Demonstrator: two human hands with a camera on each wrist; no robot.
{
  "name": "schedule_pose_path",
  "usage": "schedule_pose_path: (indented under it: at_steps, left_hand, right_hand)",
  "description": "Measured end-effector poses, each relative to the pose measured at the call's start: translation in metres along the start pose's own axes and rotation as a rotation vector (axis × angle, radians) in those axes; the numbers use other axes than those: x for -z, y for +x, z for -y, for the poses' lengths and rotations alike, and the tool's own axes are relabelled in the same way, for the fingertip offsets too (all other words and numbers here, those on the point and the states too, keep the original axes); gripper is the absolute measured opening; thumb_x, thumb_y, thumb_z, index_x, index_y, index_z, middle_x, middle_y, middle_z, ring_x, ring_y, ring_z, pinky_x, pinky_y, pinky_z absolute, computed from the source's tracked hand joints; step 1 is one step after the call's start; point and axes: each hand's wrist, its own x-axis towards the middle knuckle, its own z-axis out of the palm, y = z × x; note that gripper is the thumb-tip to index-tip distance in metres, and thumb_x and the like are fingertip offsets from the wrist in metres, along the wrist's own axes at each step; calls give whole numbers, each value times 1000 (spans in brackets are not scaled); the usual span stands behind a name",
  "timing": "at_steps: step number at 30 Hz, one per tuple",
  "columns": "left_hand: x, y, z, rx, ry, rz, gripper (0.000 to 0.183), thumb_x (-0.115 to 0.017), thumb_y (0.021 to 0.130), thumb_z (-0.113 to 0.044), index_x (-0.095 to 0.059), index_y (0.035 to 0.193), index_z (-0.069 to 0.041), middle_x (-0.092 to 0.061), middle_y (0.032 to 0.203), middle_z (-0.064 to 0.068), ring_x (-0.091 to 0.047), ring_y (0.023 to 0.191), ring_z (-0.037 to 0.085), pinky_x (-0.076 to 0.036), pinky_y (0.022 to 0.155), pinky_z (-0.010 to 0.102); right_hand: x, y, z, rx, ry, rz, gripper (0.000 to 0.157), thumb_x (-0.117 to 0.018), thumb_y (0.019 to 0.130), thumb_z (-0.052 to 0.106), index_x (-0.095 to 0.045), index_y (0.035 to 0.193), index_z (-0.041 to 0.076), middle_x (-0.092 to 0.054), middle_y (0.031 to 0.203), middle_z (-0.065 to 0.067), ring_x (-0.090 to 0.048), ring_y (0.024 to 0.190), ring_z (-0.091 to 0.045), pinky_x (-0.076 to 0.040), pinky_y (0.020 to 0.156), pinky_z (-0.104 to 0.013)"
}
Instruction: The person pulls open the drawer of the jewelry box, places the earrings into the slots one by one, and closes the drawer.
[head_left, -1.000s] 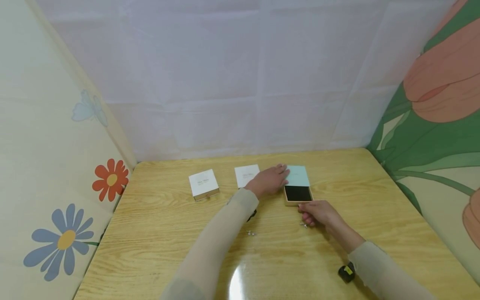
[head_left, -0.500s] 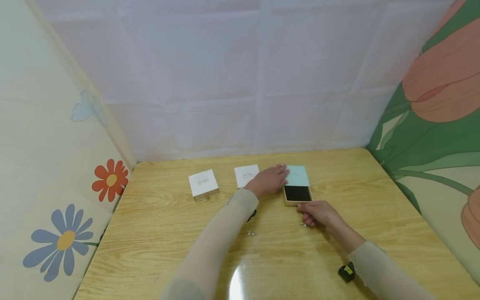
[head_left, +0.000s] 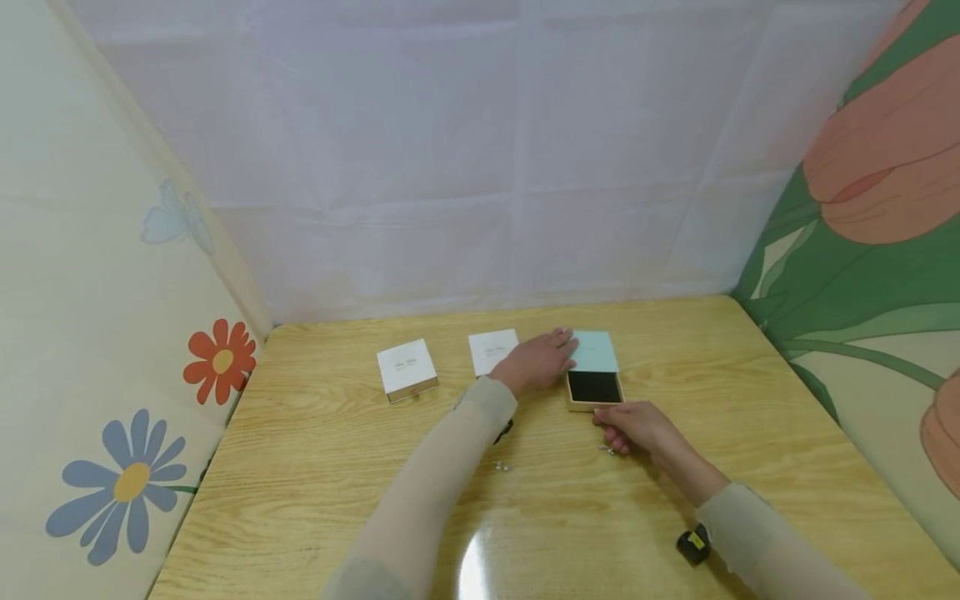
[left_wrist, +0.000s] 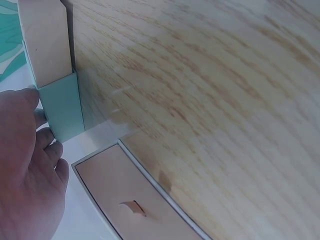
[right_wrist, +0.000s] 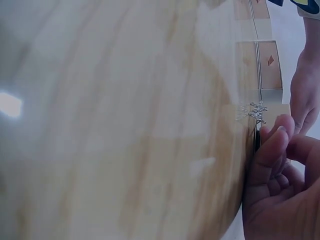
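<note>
My left hand (head_left: 536,364) holds the light-blue sleeve (head_left: 598,350) of a small slide-out box, its fingertips along the sleeve's side (left_wrist: 62,110) in the left wrist view. The tan drawer (head_left: 582,407) is pulled out toward me, and its black lining shows. At the middle of the drawer's front edge, my right hand (head_left: 637,423) pinches with thumb and forefinger; whatever lies between the fingertips is hidden. Just below those fingers lies a small shiny silver piece (head_left: 607,450), seen closer in the right wrist view as a sparkling silver cluster (right_wrist: 258,111).
Two white boxes with small print, one at the left (head_left: 407,365) and one partly behind my left hand (head_left: 493,347), stand on the wood-grain table (head_left: 315,467). Another small silver piece (head_left: 502,467) lies by my left sleeve. A black block with a yellow label (head_left: 693,544) shows beside my right cuff.
</note>
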Motion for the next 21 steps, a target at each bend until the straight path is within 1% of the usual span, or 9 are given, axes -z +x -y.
schedule_pose_path:
  at_steps: [3,8,15,18,21]
  left_hand:
    - [-1,0,0,-2,0,0,57,-21,111,-41,-14,162,-16,-9,170,2,-9,157,17,-12,129,30]
    - [-2,1,1,-4,14,0,58,-20,111,-41,-13,162,-17,-8,170,3,-9,157,18,-13,129,30]
    - [-1,1,1,-14,21,5,58,-21,111,-41,-13,162,-16,-9,170,3,-10,157,18,-13,129,30]
    - [0,0,1,-19,16,1,57,-21,111,-40,-14,162,-15,-10,170,4,-10,157,19,-14,129,31]
    - [1,0,1,-26,16,-7,57,-22,111,-39,-15,162,-14,-11,170,5,-12,157,19,-14,128,31]
  right_hand:
    - [0,-1,0,0,-8,6,33,-59,101,24,-72,106,-5,-64,65,6,-55,56,-3,-50,53,-18]
    - [-1,-1,1,-10,-8,-18,33,-59,101,23,-72,108,-6,-64,65,5,-56,56,-4,-50,53,-19]
    - [0,-3,1,13,-16,-2,37,-61,100,26,-71,109,-8,-66,66,4,-59,58,-6,-52,54,-20]
    - [2,-5,2,23,-31,-19,37,-63,99,29,-72,107,-6,-67,69,4,-60,60,-6,-54,56,-21]
    - [4,-7,2,46,-49,-44,39,-64,99,30,-72,107,-7,-69,73,3,-61,63,-7,-55,58,-22]
